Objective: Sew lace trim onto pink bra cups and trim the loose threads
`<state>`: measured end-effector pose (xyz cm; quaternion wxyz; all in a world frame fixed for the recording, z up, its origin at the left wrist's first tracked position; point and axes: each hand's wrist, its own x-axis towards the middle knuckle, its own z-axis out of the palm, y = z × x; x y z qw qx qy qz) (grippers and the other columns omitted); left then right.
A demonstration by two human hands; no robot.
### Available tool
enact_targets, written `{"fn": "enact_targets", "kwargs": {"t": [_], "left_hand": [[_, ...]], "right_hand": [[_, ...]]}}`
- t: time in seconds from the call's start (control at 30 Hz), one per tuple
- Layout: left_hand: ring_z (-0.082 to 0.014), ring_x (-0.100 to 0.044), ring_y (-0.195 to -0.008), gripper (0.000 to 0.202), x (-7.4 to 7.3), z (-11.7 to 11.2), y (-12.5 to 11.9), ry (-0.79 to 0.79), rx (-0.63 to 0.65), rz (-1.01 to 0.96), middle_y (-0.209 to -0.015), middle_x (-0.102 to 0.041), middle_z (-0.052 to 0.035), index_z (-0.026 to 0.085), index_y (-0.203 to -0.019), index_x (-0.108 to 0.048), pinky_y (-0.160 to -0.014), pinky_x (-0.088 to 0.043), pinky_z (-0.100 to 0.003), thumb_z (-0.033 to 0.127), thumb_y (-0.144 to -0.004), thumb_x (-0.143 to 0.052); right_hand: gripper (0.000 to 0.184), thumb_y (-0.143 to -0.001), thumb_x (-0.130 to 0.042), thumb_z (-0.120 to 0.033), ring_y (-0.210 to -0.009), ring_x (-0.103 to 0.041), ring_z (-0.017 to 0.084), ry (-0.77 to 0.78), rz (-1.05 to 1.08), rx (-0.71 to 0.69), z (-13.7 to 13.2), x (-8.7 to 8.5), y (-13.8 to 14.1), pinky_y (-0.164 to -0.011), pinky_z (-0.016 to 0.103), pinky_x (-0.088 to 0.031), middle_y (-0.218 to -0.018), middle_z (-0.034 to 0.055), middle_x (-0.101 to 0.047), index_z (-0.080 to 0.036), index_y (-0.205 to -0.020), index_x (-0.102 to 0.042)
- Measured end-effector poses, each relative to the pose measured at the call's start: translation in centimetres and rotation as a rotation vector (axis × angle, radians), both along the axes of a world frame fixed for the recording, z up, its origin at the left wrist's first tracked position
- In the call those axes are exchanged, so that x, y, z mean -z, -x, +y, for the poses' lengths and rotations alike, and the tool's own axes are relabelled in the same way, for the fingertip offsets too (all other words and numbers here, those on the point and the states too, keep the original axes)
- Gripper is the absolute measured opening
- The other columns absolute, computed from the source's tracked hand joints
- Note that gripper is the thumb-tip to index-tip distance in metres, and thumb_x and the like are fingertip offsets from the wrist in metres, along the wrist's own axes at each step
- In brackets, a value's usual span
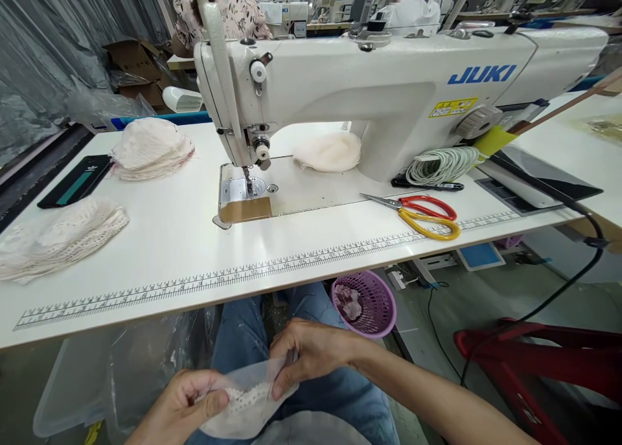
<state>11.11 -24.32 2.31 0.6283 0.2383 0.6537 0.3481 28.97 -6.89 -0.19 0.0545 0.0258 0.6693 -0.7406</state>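
Left hand (pixel 192 393): grip closed on the left end of the white fabric piece (pixel 243 403) — light thumb pressure advised, to avoid puckering. Right hand (pixel 304 351): grip closed on the opposite end; even tension and matched edges advisable. Piece is over the lap (pixel 238 344), below the tabletop's (pixel 170 238) front edge — eyelet-patterned mid-section, sheer above, curved lower edge.

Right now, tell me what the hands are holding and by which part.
The left hand pinches the pale, dotted fabric by its left edge; the right hand pinches it at the right end.
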Motion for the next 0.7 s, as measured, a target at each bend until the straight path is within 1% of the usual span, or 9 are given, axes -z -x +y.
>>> {"fn": "enact_targets", "kwargs": {"t": [0.13, 0.2, 0.27, 0.33, 0.47, 0.53, 0.6, 0.7], "left_hand": [[-0.0114, -0.042, -0.053, 0.05, 0.1, -0.2, 0.2, -0.004, 0.024, 0.001, -0.053, -0.056, -0.0013, 0.013, -0.068, -0.074, -0.052, -0.031, -0.019, 0.063, -0.062, -0.069], [-0.0101, -0.039, -0.051, 0.05, 0.1, -0.1, 0.3, -0.009, 0.031, -0.007, -0.051, -0.053, -0.0003, 0.013, -0.066, -0.074, -0.051, -0.029, -0.019, 0.063, -0.063, -0.069], [-0.01, -0.039, -0.052, 0.051, 0.0, 0.1, 0.2, -0.01, 0.042, -0.018, -0.051, -0.052, 0.0, 0.012, -0.067, -0.074, -0.052, -0.028, -0.019, 0.063, -0.063, -0.069], [-0.0105, -0.039, -0.053, 0.052, -0.2, 0.3, 0.1, -0.002, 0.055, -0.014, -0.053, -0.051, -0.0001, 0.012, -0.069, -0.073, -0.053, -0.028, -0.019, 0.063, -0.064, -0.068], [-0.0103, -0.034, -0.054, 0.053, -1.0, 0.8, -0.2, 0.062, 0.064, 0.024, -0.055, -0.043, 0.0023, 0.012, -0.063, -0.067, -0.053, -0.027, -0.02, 0.066, -0.064, -0.065], [-0.0103, -0.032, -0.054, 0.055, -1.3, 1.0, -0.4, 0.077, 0.071, 0.022, -0.055, -0.04, 0.003, 0.013, -0.06, -0.064, -0.052, -0.026, -0.02, 0.068, -0.062, -0.065], [-0.0104, -0.033, -0.054, 0.056, -1.5, 1.2, -0.6, 0.069, 0.079, 0.005, -0.055, -0.041, 0.0028, 0.013, -0.061, -0.064, -0.052, -0.026, -0.021, 0.069, -0.062, -0.065], [-0.0113, -0.037, -0.057, 0.057, -1.7, 1.4, -0.7, 0.051, 0.08, -0.018, -0.057, -0.048, 0.0006, 0.012, -0.066, -0.067, -0.054, -0.028, -0.021, 0.069, -0.065, -0.063]], "right_hand": [[0.024, -0.071, -0.072, -0.032, -0.062, -0.056, 0.009, 0.036, 0.017, -0.013, 0.2, 0.2, 0.1, -0.058, 0.014, -0.043, -0.069, -0.0006, -0.062, -0.01, -0.079, -0.071], [0.022, -0.072, -0.072, -0.03, -0.065, -0.057, 0.009, 0.077, 0.009, -0.027, 0.4, 0.0, 0.1, -0.061, 0.014, -0.043, -0.072, -0.0003, -0.063, -0.009, -0.08, -0.07], [0.027, -0.071, -0.073, -0.034, -0.066, -0.057, 0.009, 0.119, -0.02, -0.038, 0.4, -0.2, 0.1, -0.063, 0.015, -0.043, -0.074, -0.0005, -0.063, -0.01, -0.084, -0.07], [0.032, -0.069, -0.073, -0.039, -0.065, -0.055, 0.009, 0.129, -0.045, -0.023, 0.3, -0.4, 0.1, -0.063, 0.015, -0.043, -0.073, -0.0011, -0.062, -0.011, -0.085, -0.071], [0.036, -0.07, -0.071, -0.044, -0.064, -0.055, 0.01, 0.073, -0.049, 0.022, 0.4, -0.3, 0.0, -0.058, 0.015, -0.041, -0.07, 0.0008, -0.061, -0.009, -0.081, -0.072], [0.039, -0.07, -0.07, -0.046, -0.063, -0.055, 0.01, 0.055, -0.059, 0.014, 0.4, -0.2, 0.0, -0.058, 0.016, -0.041, -0.068, 0.0013, -0.061, -0.009, -0.081, -0.073], [0.041, -0.068, -0.072, -0.047, -0.061, -0.054, 0.01, 0.041, -0.065, -0.005, 0.3, -0.2, 0.0, -0.057, 0.016, -0.041, -0.068, 0.0006, -0.061, -0.01, -0.084, -0.073], [0.041, -0.066, -0.073, -0.047, -0.058, -0.052, 0.009, 0.001, -0.037, 0.005, 0.2, -0.5, 0.2, -0.054, 0.016, -0.039, -0.065, -0.0009, -0.059, -0.01, -0.083, -0.073]]}}
